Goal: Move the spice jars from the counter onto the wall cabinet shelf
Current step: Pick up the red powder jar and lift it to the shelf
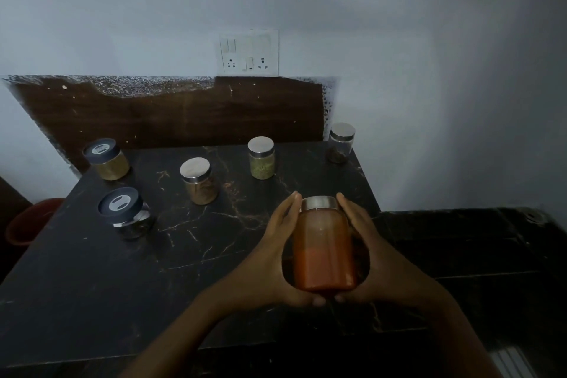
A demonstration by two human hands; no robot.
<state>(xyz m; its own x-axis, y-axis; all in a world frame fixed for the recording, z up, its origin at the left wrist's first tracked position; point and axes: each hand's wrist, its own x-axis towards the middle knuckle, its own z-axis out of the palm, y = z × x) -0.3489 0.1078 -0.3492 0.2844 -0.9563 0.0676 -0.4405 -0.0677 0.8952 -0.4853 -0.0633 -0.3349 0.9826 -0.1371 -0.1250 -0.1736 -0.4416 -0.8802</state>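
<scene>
Red-powder jar (pixel 323 250) clasped between left hand (pixel 277 247) and right hand (pixel 372 250), fingers curled round its sides, held above counter (pixel 92 285). Five jars left standing on counter. Cabinet shelf not seen; task judged barely begun.

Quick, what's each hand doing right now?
Left hand: closed around the left side of the red spice jar.
Right hand: closed around the same jar's right side.

A home kitchen: dark marble counter (pixel 153 255), spice jars (pixel 199 181), wall socket panel (pixel 249 53).
</scene>
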